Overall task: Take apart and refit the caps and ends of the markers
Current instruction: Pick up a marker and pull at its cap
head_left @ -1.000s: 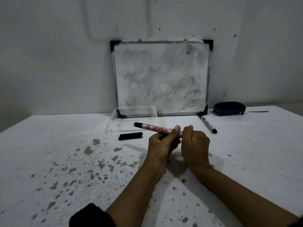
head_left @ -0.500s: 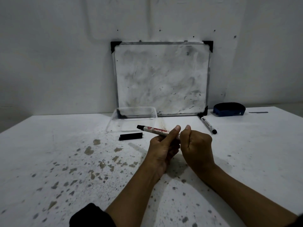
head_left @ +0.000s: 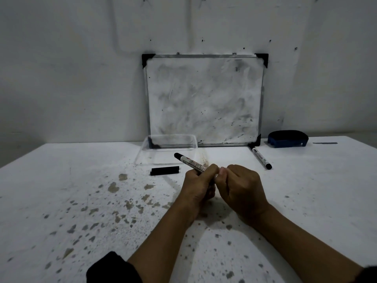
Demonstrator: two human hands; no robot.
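Note:
A white board marker point(head_left: 189, 161) with a black end points up and to the left above the table. My left hand point(head_left: 199, 183) is closed around its barrel. My right hand point(head_left: 239, 185) is closed at the marker's near end, thumb against my left thumb; that end is hidden between the hands. A loose black marker cap point(head_left: 164, 170) lies flat on the table left of my hands. A second white marker point(head_left: 261, 158) with black ends lies on the table to the right, near the whiteboard's corner.
A smudged whiteboard point(head_left: 205, 99) leans on the wall at the table's back. A clear plastic tray point(head_left: 146, 150) sits before its left corner. A blue eraser point(head_left: 287, 139) rests at the back right. The white table point(head_left: 81, 201) is stained with dark specks.
The marker's far end has tilted and drawn closer as both hands pulled slightly nearer and pressed together; less of the barrel shows beyond my left hand.

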